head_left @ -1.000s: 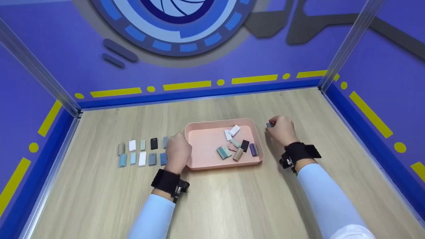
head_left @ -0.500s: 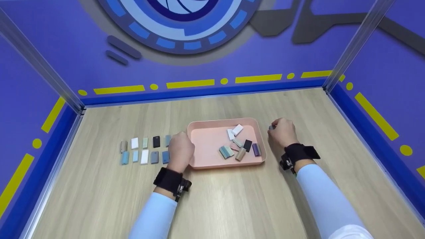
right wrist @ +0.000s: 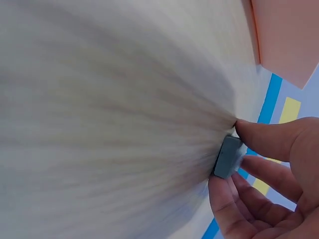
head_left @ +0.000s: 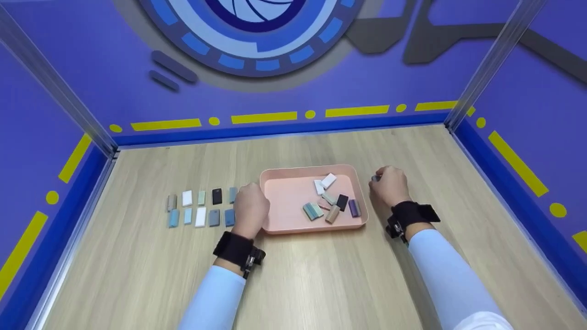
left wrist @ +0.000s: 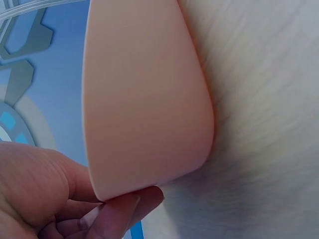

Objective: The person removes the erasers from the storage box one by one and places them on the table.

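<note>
- In the middle of the head view, grasping the left end of a peach-pink tray [head_left: 284, 201] with the left hand [head_left: 251, 208] on the worktop [head_left: 298, 284].
- At the lower left of the left wrist view, pinching the tray's wall at a corner between thumb and fingers.
- Just right of the tray in the head view, grasping a small grey block [right wrist: 229, 157] with the right hand [head_left: 390, 184], apart from the tray's right wall.
- At the lower right of the right wrist view, pinching that grey block between thumb and fingertips, right by the worktop's surface; showing too little to tell resting from hovering.
- Inside the right half of the tray, showing a loose scatter: two white blocks [head_left: 329, 180] lying against each other at the top, a black block [head_left: 342, 202] and a tan block [head_left: 332, 214] below, a purple block [head_left: 354, 208] near the right wall, and teal-green pieces [head_left: 313, 211] towards the middle.
- At the left of the head view, showing ten small blocks [head_left: 200, 217] in two rows of five on the worktop, with the rightmost ones next to the left hand.
- Along the bottom of the head view, wearing light-blue sleeves [head_left: 213, 298] and black wrist straps [head_left: 233, 247].
- Across the top of the head view, showing a purple panel [head_left: 105, 82] with yellow dashes [head_left: 264, 118].
</note>
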The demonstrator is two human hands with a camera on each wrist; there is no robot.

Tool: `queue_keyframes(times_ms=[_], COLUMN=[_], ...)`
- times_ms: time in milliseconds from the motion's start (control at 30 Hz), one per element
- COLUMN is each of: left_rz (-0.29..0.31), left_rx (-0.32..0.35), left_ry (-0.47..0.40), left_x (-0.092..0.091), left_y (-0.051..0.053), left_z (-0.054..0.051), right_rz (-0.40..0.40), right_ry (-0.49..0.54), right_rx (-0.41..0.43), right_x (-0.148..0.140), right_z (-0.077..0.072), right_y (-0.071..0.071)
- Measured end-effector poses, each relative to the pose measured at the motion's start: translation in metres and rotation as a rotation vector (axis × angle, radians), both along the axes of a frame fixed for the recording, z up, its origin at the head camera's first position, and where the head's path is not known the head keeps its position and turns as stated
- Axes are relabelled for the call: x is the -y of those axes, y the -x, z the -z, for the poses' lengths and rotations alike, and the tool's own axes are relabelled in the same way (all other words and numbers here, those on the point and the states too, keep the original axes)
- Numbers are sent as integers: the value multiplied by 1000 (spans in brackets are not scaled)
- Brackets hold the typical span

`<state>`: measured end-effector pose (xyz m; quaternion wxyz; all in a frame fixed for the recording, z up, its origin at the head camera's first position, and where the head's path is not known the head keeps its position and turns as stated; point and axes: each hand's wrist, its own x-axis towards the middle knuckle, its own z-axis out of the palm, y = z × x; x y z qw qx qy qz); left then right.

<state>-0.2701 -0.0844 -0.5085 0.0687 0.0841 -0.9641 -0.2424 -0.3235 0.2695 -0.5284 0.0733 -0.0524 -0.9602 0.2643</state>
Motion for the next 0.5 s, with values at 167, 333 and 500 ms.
queue_keyframes(times_ms=[167,333,500], left_rz=[1,-5,-14], left_rx=[0,-9,-1], left_ry=[1,-1,6], left_x=[-1,-1,0], left_y=[1,1,2], left_z=[1,2,1], right_rz=[-4,-32,-75], right_ry=[10,11,61], right_rx=[2,-50,-74], right_x=[2,18,56], right_z=[-6,-26,-55], right_y=[-3,-6,-14])
